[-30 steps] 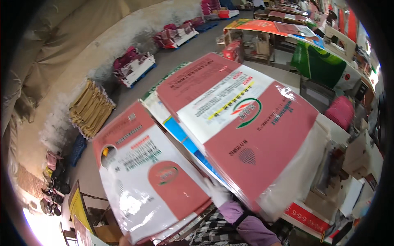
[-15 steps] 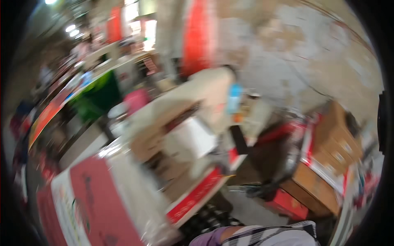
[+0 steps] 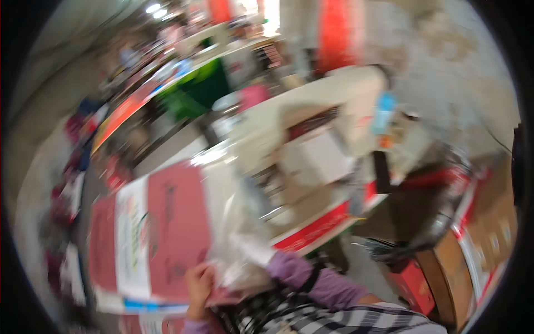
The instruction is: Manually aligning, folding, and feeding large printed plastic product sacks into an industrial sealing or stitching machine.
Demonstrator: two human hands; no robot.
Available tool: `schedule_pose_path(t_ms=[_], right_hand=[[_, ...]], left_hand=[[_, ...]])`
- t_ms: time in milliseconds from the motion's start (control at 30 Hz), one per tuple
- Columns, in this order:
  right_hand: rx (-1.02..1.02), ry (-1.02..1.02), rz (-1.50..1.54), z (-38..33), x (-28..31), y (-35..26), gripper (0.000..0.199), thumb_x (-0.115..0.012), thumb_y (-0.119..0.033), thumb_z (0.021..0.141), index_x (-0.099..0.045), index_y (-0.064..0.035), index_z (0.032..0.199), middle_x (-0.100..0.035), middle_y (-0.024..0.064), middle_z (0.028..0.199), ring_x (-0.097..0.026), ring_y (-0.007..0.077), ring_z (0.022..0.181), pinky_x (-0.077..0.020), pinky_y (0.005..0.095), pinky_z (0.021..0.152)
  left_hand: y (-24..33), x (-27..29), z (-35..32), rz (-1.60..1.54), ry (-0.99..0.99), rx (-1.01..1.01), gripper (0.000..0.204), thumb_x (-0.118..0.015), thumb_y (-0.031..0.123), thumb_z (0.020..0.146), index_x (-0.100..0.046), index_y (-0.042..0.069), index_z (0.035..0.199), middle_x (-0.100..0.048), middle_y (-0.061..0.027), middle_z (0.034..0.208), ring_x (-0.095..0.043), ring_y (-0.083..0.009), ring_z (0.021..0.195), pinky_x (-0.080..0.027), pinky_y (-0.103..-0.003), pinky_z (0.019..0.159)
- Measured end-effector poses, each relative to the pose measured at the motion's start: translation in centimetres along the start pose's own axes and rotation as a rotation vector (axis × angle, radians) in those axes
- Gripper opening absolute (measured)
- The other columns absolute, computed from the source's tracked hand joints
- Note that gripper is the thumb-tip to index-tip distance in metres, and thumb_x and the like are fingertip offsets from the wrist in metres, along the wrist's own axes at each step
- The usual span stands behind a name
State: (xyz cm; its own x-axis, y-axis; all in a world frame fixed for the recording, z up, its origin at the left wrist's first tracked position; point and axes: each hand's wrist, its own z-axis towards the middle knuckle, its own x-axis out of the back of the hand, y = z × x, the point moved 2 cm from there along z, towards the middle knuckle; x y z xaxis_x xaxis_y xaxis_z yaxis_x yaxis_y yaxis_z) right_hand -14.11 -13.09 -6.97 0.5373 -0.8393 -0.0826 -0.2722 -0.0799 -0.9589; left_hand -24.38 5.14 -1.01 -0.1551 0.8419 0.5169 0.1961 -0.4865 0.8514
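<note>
My left hand is at the near edge of a flat red and white printed cardboard piece. Its fingers are curled closed; whatever they hold, if anything, is blurred. Crumpled clear plastic lies just right of it, over the cardboard's right side. My right arm, in a purple sleeve, reaches left across the plastic. At its end the right hand shows only as a whitish smear, so its fingers cannot be made out. A white box stands beyond it in an open brown carton.
A sewing machine-like cream body stands behind the carton. Far left is a green bin. To the right are a dark plastic-lined carton, a red box and brown cartons. A blue bottle-like object stands near the wall.
The view has swung left, so the scene sits farther right. Both my hands have come into view, the left at the cardboard's near edge, the right over the clear plastic.
</note>
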Motion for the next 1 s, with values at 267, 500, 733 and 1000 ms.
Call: schedule_pose_path(t_ms=[267, 500, 733, 1000], right_hand=[[0.469, 0.151, -0.654, -1.8, -5.2, -3.6, 0.046, -0.053, -0.045, 0.091, -0.069, -0.0022, 0.086, -0.063, 0.0187, 0.099, -0.06, 0.0363, 0.092, -0.0479, 0.0444, 0.08], [0.583, 0.528, -0.78, -5.3, -2.2, -1.9, 0.023, -0.068, -0.027, 0.08, -0.068, -0.0059, 0.09, -0.066, 0.0135, 0.095, -0.058, 0.0335, 0.1, -0.0467, 0.0454, 0.088], [0.4, -0.16, -0.359, -5.2, -9.4, -5.3, 0.027, -0.072, -0.024, 0.083, -0.062, -0.0034, 0.097, -0.066, 0.0114, 0.087, -0.065, 0.0256, 0.083, -0.0503, 0.0388, 0.079], [0.512, -0.081, -0.018, -1.6, -10.2, -0.8, 0.017, -0.067, -0.015, 0.086, -0.068, -0.0039, 0.099, -0.07, 0.0085, 0.091, -0.068, 0.0181, 0.086, -0.0523, 0.0308, 0.077]], left_hand=[[0.3, 0.0, -0.1, -0.256, 0.048, 0.069, 0.008, -0.074, -0.001, 0.077, -0.068, 0.002, 0.075, -0.066, -0.002, 0.071, -0.058, -0.0069, 0.066, -0.049, -0.024, 0.061], [-0.4, -0.2, -2.7, -0.678, 0.358, 0.012, 0.011, -0.072, -0.004, 0.075, -0.063, 0.002, 0.075, -0.064, -0.0013, 0.072, -0.057, -0.0087, 0.066, -0.046, -0.023, 0.064], [-3.1, 0.7, -2.3, -0.942, 0.133, -0.248, 0.01, -0.07, -0.001, 0.08, -0.063, 0.004, 0.086, -0.065, -0.0057, 0.093, -0.06, -0.0145, 0.089, -0.048, -0.028, 0.078], [-3.3, 4.8, -1.2, 0.811, -0.157, -0.181, 0.021, -0.065, 0.021, 0.087, -0.066, 0.002, 0.096, -0.067, -0.0055, 0.074, -0.065, -0.0202, 0.069, -0.053, -0.035, 0.066]])
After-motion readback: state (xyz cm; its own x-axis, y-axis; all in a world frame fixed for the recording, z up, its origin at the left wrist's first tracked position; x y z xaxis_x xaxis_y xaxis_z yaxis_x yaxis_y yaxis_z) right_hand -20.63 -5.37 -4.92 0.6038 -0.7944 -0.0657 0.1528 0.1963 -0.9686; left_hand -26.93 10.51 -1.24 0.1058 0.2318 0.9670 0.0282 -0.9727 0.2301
